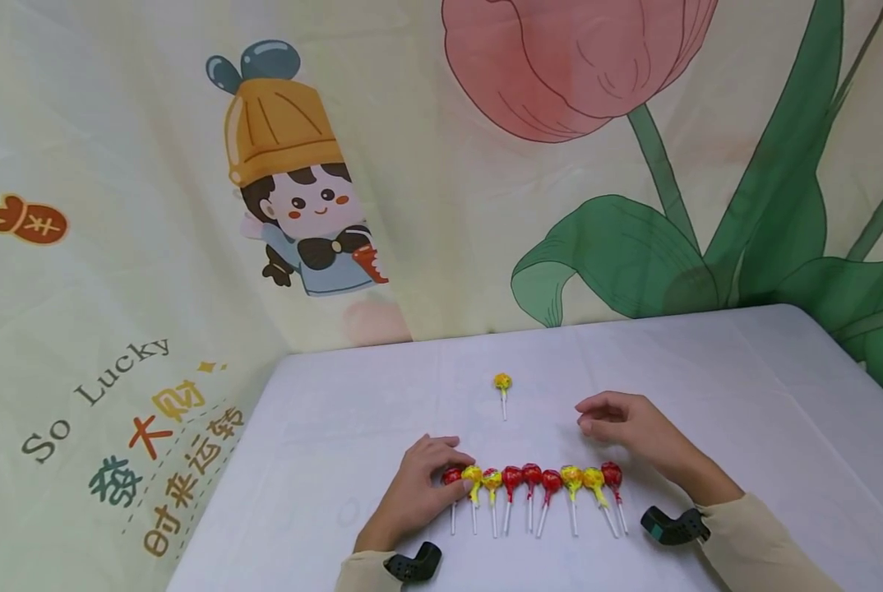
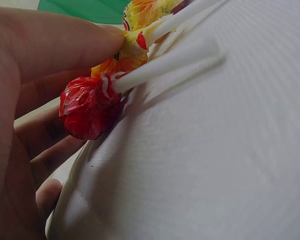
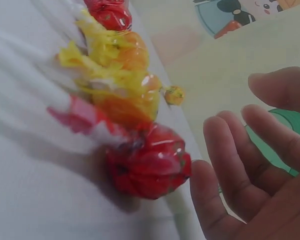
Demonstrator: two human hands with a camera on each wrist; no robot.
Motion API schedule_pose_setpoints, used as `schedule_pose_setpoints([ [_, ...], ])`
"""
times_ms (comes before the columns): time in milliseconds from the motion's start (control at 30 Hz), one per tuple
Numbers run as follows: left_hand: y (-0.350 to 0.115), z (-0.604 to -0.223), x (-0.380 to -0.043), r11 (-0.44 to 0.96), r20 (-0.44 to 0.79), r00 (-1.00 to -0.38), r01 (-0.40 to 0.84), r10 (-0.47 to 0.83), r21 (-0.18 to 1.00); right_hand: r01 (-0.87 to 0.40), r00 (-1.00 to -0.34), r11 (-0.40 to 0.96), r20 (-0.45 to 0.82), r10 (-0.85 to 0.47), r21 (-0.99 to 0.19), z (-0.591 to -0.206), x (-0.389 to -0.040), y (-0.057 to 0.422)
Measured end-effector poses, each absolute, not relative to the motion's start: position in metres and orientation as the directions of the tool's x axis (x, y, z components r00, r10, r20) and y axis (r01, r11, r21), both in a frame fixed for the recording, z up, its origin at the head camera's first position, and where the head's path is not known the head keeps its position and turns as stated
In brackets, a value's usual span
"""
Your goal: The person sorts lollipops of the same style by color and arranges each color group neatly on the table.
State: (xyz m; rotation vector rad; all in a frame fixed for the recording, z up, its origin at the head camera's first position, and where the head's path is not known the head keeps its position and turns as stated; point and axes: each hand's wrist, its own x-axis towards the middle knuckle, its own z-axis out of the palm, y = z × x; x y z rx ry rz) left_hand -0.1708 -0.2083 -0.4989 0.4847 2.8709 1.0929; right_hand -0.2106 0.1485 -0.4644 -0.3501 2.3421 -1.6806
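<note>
Nine lollipops (image 1: pixel 511 477) are arranged in a row on the worktop (image 1: pixel 323 411). The second from the left, a yellow lollipop (image 1: pixel 473 474), is pinched by the left hand (image 1: pixel 423 487). The right hand (image 1: pixel 634 427) is held released behind the row's right end. One separate lollipop (image 1: pixel 503 381) is positioned farther back.

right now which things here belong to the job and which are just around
Belonging, it seems:
row of nine lollipops
its second from left, yellow, pinched by the left grip
lone yellow lollipop beyond the row

Just around:
printed backdrop
black wrist devices, worn
</note>
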Motion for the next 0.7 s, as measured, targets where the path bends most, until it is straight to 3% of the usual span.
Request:
schedule_pose_setpoints([
  [400,-0.208,-0.498,-0.17,0.705,0.082,-0.95,0.28,0.301,0.652,-0.087,-0.941,0.353,-0.04,-0.337,-0.932,-0.474,-0.201,0.155],
  [700,-0.209,-0.498,-0.171,0.706,0.101,-0.938,0.317,0.331,0.633,-0.169,-0.899,0.375,-0.014,-0.437,-0.911,-0.485,-0.196,0.162],
])
